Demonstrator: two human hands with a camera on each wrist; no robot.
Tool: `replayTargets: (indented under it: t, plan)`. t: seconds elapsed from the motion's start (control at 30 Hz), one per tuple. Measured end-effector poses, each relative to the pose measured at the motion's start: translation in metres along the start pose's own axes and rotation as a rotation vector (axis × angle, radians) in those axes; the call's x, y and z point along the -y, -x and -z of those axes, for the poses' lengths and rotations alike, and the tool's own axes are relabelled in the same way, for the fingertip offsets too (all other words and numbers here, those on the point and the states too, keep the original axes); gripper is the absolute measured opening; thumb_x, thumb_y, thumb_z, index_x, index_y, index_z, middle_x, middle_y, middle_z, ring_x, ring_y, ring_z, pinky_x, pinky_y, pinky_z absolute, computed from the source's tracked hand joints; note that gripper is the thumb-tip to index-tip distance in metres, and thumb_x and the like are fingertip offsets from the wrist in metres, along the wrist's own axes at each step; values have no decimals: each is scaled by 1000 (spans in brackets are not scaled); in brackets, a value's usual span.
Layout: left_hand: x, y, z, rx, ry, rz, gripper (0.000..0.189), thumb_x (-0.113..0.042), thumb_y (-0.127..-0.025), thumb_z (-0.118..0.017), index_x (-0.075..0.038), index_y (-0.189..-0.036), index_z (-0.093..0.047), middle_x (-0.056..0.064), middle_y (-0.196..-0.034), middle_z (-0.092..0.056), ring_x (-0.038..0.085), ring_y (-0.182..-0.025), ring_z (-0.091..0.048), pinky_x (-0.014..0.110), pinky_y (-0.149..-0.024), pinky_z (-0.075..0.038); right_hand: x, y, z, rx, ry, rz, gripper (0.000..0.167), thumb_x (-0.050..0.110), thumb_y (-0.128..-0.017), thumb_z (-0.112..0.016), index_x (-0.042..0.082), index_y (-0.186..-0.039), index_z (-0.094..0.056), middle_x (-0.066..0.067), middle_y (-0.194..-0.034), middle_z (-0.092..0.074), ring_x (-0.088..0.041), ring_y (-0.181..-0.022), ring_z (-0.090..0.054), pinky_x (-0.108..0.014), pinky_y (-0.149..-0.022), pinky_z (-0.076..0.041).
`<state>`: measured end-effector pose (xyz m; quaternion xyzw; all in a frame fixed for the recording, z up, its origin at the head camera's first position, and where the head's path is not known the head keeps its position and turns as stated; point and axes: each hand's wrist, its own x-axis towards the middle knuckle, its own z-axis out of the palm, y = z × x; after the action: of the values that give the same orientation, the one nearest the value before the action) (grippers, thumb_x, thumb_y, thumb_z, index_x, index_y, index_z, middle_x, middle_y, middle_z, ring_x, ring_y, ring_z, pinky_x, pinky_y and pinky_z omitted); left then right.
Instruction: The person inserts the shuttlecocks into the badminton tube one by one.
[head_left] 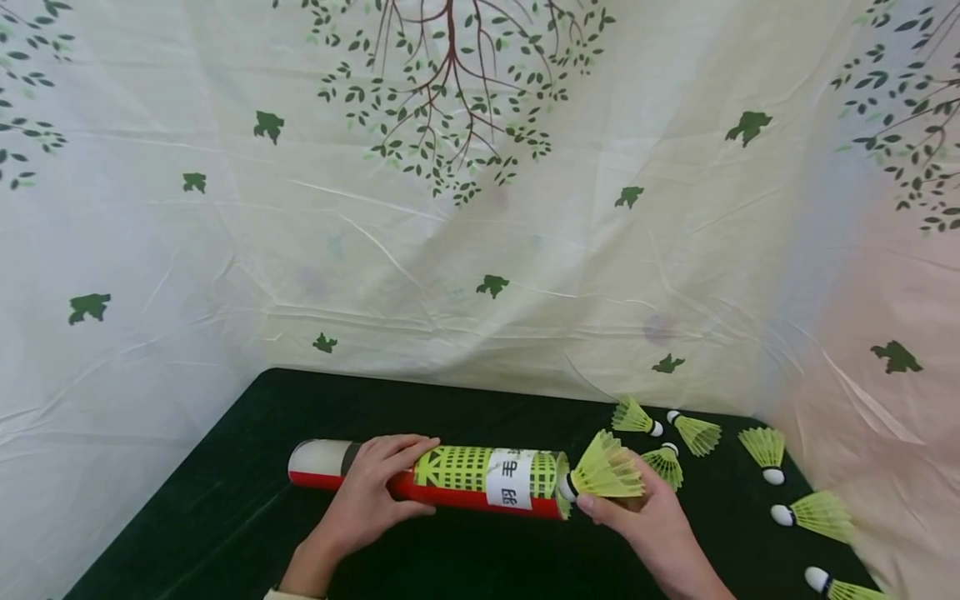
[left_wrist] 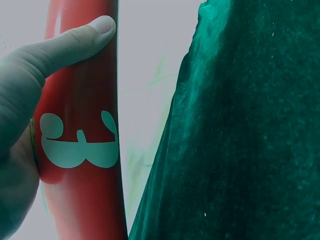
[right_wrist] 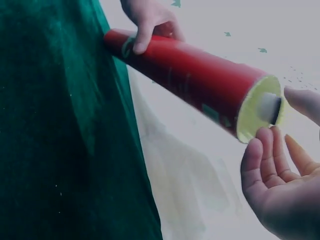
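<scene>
A long red tube [head_left: 468,498] with a yellow-green net pattern and a white label lies sideways above the dark table. My left hand [head_left: 371,492] grips it left of its middle; in the left wrist view the thumb [left_wrist: 82,42] lies across the red wall. At the tube's open right end, my right hand [head_left: 656,521] pinches a yellow shuttlecock [head_left: 609,467] by its skirt. Its white cork points left, at the mouth. The right wrist view shows the cork [right_wrist: 268,107] in front of the pale yellow opening; how deep it sits I cannot tell.
Several loose yellow shuttlecocks lie on the right part of the dark green tabletop [head_left: 210,467], among them one near the right edge [head_left: 821,515] and one at the back [head_left: 633,417]. A pale curtain [head_left: 420,333] with leaf prints hangs behind and along both sides.
</scene>
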<state>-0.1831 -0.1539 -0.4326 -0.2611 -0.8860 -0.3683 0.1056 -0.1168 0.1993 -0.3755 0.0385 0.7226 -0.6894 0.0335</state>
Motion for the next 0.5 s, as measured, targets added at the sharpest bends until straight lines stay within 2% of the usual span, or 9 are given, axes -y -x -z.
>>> replayTargets:
  t: [0.17,0.33,0.5]
  plan:
    - [0,1,-1,5,7,2,88,-28,-67,-93,-49,-141,-50,-18,-138,-51,13,-124,-44,54,-103,-38,0,-3,3,113,48,6,66,11,-87,-78,7,-142,-41,-18,-134,-55,-30,-109,-59,-36,-87,-53]
    - [0,0,0,1,1,4,89,-28,-66,-93,-50,-141,-50,-19,-138,-52,12,-124,-44,54,-102,-39,1,-3,14,101,114,-5,65,16,-93,-72,9,-147,-37,-16,-128,-56,-27,-99,-59,-36,-78,-54]
    - [0,-1,2,-11,-1,5,89,-27,-66,-94,-50,-141,-51,-19,-137,-52,11,-123,-45,53,-102,-39,1,-1,24,91,122,20,58,17,-100,-62,7,-150,-34,-13,-116,-56,-27,-89,-60,-36,-74,-54]
